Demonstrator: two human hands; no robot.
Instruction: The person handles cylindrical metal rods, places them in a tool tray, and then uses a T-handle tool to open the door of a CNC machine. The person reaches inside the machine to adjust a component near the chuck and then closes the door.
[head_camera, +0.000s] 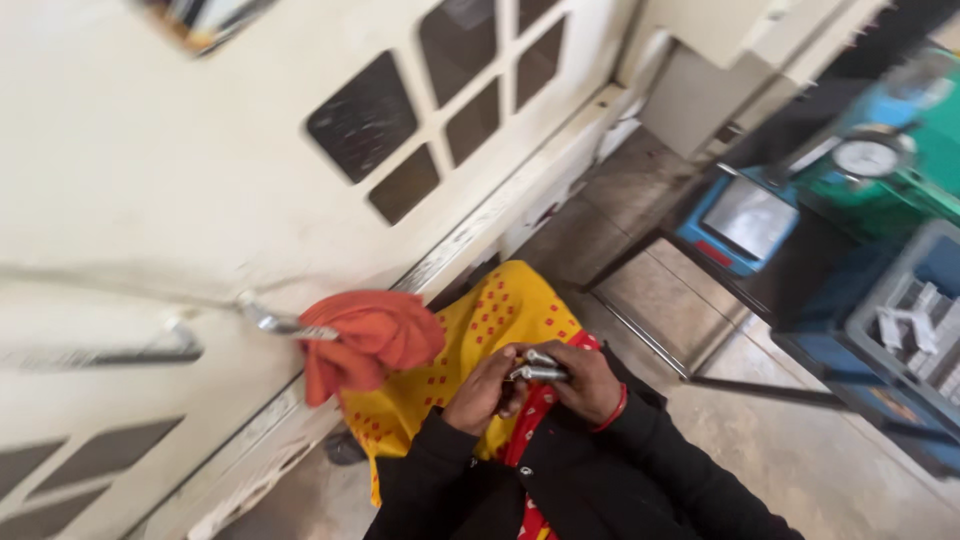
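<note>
Both my hands meet low in the middle of the view, in front of yellow cloth with red dots (500, 320). My left hand (485, 392) and my right hand (590, 380) together grip small shiny metal parts (540, 368), which look like short cylinders. The right wrist wears a red band. My sleeves are black. An orange rag (365, 340) hangs from a metal handle (265, 320) on the machine door, just left of my hands.
A large cream machine door (200, 200) with dark window panes fills the left. At right stand a blue scale (745, 220), a green gauge device (880, 160) and a grey crate (915, 320) of metal parts on a dark frame. Concrete floor lies below.
</note>
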